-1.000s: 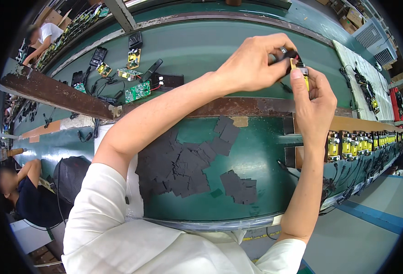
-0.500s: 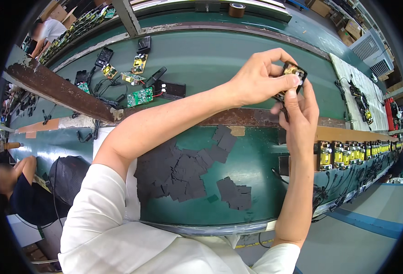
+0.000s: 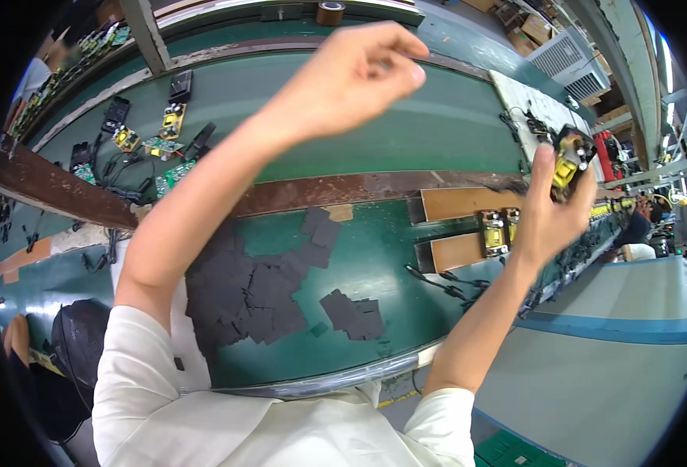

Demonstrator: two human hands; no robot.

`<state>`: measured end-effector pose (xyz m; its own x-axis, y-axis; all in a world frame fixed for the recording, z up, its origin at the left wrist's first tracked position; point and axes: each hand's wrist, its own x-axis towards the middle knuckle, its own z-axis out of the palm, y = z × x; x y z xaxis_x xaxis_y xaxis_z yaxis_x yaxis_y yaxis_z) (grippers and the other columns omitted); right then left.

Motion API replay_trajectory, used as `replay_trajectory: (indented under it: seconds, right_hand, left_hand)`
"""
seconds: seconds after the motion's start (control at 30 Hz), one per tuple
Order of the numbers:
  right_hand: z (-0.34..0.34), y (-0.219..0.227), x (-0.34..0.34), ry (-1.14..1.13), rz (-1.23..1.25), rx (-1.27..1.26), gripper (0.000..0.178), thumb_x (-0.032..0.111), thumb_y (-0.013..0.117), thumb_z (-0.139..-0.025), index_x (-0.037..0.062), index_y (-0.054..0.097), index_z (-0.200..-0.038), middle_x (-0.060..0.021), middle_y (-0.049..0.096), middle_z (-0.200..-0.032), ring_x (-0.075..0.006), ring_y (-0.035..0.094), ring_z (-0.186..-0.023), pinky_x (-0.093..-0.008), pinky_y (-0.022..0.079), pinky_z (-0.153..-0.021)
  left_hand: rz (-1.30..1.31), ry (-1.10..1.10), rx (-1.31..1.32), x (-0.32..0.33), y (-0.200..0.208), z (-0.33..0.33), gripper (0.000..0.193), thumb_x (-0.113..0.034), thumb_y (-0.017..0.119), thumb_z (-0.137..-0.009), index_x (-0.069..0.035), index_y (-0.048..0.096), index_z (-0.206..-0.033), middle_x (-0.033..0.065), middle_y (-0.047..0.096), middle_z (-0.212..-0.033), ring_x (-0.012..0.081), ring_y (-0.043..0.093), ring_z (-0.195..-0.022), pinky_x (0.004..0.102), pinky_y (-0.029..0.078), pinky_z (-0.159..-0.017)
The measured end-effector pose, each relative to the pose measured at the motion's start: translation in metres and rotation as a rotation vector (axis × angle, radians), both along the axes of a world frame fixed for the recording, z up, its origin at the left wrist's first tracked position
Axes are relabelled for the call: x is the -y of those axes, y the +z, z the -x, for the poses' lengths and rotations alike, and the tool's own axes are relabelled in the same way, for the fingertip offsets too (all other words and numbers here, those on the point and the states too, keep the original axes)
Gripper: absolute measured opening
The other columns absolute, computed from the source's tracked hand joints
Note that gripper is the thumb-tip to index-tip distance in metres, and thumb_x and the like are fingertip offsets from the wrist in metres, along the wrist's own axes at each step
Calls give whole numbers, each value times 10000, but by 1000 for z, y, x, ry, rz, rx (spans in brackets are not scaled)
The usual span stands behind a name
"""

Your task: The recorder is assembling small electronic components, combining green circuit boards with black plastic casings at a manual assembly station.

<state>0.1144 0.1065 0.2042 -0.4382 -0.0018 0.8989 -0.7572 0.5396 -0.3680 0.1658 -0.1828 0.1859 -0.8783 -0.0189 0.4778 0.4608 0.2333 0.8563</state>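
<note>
My right hand point(image 3: 557, 214), raised at the right, grips a circuit board with yellow parts point(image 3: 565, 167) and a black housing point(image 3: 577, 140) around or behind it; how the two fit is hard to see. Away from it, my left hand point(image 3: 355, 78) hovers above the green belt, fingers loosely bent and parted from the thumb, with nothing visible in them. Below my right hand, similar boards point(image 3: 493, 233) stand in a row along brown strips point(image 3: 456, 205). Thin black sheets point(image 3: 269, 292) lie heaped on the green worktop point(image 3: 390, 265), beside a smaller stack point(image 3: 353, 315).
On the belt point(image 3: 281, 86) at the left are loose boards point(image 3: 173, 121), black housings point(image 3: 180, 86) and cables. A brown metal rail point(image 3: 320, 189) divides belt from worktop. A slanted beam point(image 3: 63, 183) crosses the left. Dark cables point(image 3: 448, 286) hang near the right boards.
Both hands were together on the black-cased board. My left hand has let go and moved left; my right hand has carried the board right. The view has turned right.
</note>
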Motion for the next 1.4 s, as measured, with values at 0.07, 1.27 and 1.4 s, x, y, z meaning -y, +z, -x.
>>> replay_trajectory:
  seconds: [0.07,1.27,1.4]
  right_hand:
    - [-48,18,-4,-130,-305,127,471,235,791,-986,-38,644,-1341,-133,742,-1046,-170,683,-850,-336,553,-726]
    - [127,-96,-259,-581,-826,529,670,462,636,-1039,63,502,-1561,-298,421,-1615,-458,464,-1454,-518,394,-1188]
    - [130,-88,-228,-563,-786,370,556,292,682,-1034,16,545,-1496,-327,565,-1404,-493,565,-1282,-506,451,-1116]
  left_hand:
    - [23,49,-57,14,14,-10,496,-344,702,-1012,-55,588,-1398,97,766,-1190,199,730,-1005,332,572,-830]
    - [8,156,79,34,47,-37,252,-178,634,-1063,7,679,-1228,77,752,-1106,134,723,-944,284,585,-780]
    - [-34,217,-12,35,62,-37,217,-160,632,-1051,-21,691,-1207,69,748,-1052,131,724,-903,295,587,-748]
